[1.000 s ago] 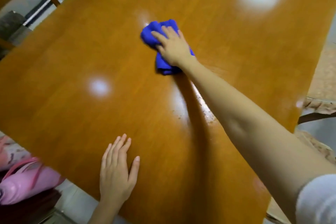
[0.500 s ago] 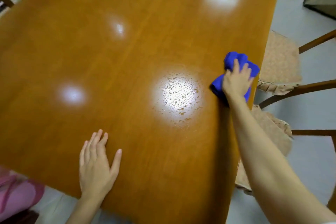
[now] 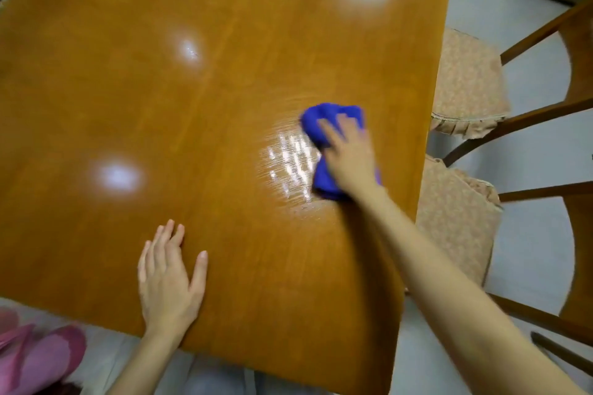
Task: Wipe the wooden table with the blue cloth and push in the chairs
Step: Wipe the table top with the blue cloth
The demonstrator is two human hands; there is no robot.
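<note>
Wiping step: right hand [image 3: 349, 160], grip flat, presses blue cloth [image 3: 321, 119] near the right edge of the desk [image 3: 160, 90]; left hand [image 3: 167, 282] flat. Next: sweep wet streaks [image 3: 288, 163]; chairs [image 3: 465, 90] await.

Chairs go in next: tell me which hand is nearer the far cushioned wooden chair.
Right. The right hand, on the crumpled blue cloth, is left of the far cushioned chair, by the wooden table's right edge. The left hand lies flat at the near edge, farther.
</note>
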